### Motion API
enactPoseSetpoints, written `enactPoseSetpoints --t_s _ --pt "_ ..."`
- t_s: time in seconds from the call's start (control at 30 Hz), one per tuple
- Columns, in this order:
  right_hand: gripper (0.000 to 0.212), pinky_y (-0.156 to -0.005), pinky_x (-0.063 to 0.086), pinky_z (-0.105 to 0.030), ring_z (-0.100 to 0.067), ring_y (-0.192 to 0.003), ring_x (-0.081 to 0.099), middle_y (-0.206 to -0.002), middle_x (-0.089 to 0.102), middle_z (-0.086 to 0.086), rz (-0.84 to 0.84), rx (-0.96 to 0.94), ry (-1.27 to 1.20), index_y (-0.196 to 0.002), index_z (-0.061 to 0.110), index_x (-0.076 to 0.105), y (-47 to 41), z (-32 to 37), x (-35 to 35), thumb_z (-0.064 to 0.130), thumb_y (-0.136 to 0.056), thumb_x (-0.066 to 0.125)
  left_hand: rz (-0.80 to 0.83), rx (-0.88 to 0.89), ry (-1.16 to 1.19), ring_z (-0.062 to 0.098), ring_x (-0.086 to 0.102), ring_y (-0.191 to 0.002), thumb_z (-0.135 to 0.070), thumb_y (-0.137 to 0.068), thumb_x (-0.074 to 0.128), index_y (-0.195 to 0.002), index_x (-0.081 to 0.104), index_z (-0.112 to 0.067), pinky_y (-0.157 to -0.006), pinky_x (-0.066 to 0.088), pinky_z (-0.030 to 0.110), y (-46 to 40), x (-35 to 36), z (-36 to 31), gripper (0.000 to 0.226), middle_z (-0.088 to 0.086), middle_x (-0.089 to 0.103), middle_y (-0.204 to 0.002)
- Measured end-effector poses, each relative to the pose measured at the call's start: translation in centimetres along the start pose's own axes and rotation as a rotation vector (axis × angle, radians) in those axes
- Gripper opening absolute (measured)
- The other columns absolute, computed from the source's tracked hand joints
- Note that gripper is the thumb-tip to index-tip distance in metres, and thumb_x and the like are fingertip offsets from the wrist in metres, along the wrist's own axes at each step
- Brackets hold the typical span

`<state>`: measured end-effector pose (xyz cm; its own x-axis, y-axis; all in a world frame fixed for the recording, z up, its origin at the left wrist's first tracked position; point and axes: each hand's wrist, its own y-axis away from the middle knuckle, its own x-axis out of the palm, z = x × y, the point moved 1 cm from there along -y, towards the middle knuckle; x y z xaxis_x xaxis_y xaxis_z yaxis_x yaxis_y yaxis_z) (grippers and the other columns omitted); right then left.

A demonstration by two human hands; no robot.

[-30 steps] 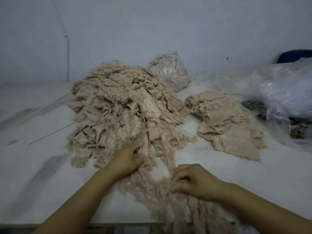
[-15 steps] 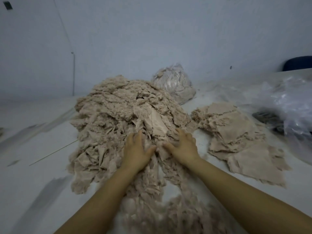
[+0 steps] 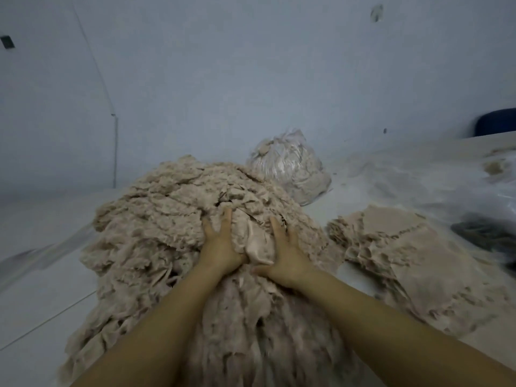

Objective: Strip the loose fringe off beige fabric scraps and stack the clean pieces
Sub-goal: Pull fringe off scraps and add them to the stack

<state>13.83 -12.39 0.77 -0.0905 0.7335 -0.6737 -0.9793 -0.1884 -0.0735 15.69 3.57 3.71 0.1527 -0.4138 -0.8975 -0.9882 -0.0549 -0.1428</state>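
Both hands are lying on the heap (image 3: 173,219) of frayed beige scraps, which is sitting on the table (image 3: 36,297) and spilling toward the person. The left hand (image 3: 220,247) is pressing flat on the heap's near slope, fingers straight and slightly spread. The right hand (image 3: 287,252) is lying just beside it, fingers straight and pointing up the heap, thumb reaching inward. Between the two hands a smooth scrap (image 3: 258,247) is bulging up, touching both palms. Right of the heap, a flat stack (image 3: 405,263) of clean pieces is resting on the table, just apart from the heap. Behind the heap, a clear bag (image 3: 290,169) stuffed with beige fabric is standing against the wall (image 3: 251,79).
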Motion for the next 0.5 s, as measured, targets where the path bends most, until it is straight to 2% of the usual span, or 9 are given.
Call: enactPoseSetpoints --t_s 0.03,0.07,0.1,0.13,0.17,0.23,0.3,0.37,0.5 --pt "0.114 -0.113 0.028 -0.04 -0.032 -0.146 0.012 -0.16 -0.01 -0.009 0.025 -0.015 -0.002 -0.149 0.038 -0.015 -0.8 0.3 -0.1 0.041 -0.077 0.074 0.033 0.016 0.016 0.034 0.039 -0.132 -0.044 -0.076 0.073 -0.15 0.006 -0.031 -0.102 0.037 0.032 -0.7 0.0 0.0 0.101 0.014 0.002 -0.157" --pt "0.106 -0.111 0.031 -0.038 -0.032 -0.142 0.023 -0.159 0.007 -0.012 0.042 -0.035 -0.009 -0.152 0.03 -0.007 -1.5 0.7 -0.3 0.035 -0.081 0.071 0.048 0.058 0.036 0.03 0.047 -0.124 -0.036 -0.081 0.068 -0.146 0.026 -0.023 -0.098 0.039 0.029 -1.3 0.1 0.0 0.079 0.014 0.028 -0.15" --pt "0.091 -0.108 0.036 -0.036 -0.032 -0.136 0.035 -0.153 0.026 -0.015 0.05 -0.057 -0.032 -0.153 0.019 0.008 -2.1 1.0 -0.3 0.029 -0.084 0.067 0.025 0.099 0.061 0.029 0.053 -0.114 -0.027 -0.086 0.062 -0.133 0.045 -0.015 -0.091 0.043 0.026 -1.7 0.2 0.2 0.051 0.013 0.049 -0.135" --pt "0.072 -0.103 0.041 -0.035 -0.031 -0.126 0.046 -0.144 0.042 -0.016 0.032 -0.068 -0.083 -0.147 0.01 0.028 -2.4 1.2 -0.4 0.022 -0.086 0.064 -0.024 0.102 0.078 0.028 0.058 -0.103 -0.019 -0.089 0.057 -0.114 0.056 -0.01 -0.078 0.043 0.024 -1.8 0.1 0.3 0.026 0.014 0.06 -0.116" --pt "0.053 -0.097 0.045 -0.034 -0.028 -0.115 0.053 -0.133 0.054 -0.015 0.0 -0.047 -0.167 -0.136 0.008 0.045 -2.5 1.3 -0.5 0.018 -0.087 0.062 -0.079 0.09 0.101 0.027 0.058 -0.091 -0.013 -0.09 0.053 -0.098 0.058 -0.008 -0.065 0.039 0.024 -1.7 0.1 0.4 0.011 0.014 0.063 -0.101" --pt "0.041 -0.09 0.048 -0.029 -0.021 -0.105 0.058 -0.123 0.062 -0.007 -0.062 0.008 -0.363 -0.126 0.015 0.055 -2.3 1.3 -0.9 0.016 -0.086 0.061 -0.156 0.061 0.167 0.026 0.055 -0.078 -0.006 -0.089 0.05 -0.086 0.057 -0.005 -0.053 0.03 0.024 -1.1 -0.4 0.4 0.007 0.018 0.064 -0.091" --pt "0.04 -0.085 0.047 -0.025 -0.018 -0.104 0.059 -0.121 0.063 -0.004 -0.12 -0.008 -0.458 -0.125 0.016 0.056 -1.7 1.8 -1.2 0.018 -0.085 0.063 -0.218 0.097 0.212 0.024 0.054 -0.075 -0.003 -0.087 0.051 -0.085 0.058 -0.005 -0.053 0.029 0.024 0.2 -2.0 -0.5 0.007 0.012 0.063 -0.085" --pt "0.027 -0.076 0.044 -0.021 -0.014 -0.096 0.059 -0.111 0.066 -0.002 -0.201 -0.079 -0.484 -0.112 0.017 0.06 -0.7 3.3 -2.0 0.016 -0.085 0.064 -0.265 0.173 0.242 0.019 0.051 -0.073 -0.003 -0.086 0.052 -0.086 0.057 -0.011 -0.057 0.033 0.026 1.9 -4.1 -1.9 0.01 0.003 0.059 -0.08" --pt "0.022 -0.084 0.052 -0.029 -0.015 -0.093 0.064 -0.098 0.068 0.005 -0.277 -0.187 -0.612 -0.098 0.028 0.061 3.2 6.7 -3.9 0.011 -0.083 0.062 -0.265 0.201 0.306 0.018 0.053 -0.07 -0.005 -0.084 0.053 -0.087 0.058 -0.012 -0.06 0.043 0.029 6.1 -7.6 -4.0 0.009 0.0 0.058 -0.076"
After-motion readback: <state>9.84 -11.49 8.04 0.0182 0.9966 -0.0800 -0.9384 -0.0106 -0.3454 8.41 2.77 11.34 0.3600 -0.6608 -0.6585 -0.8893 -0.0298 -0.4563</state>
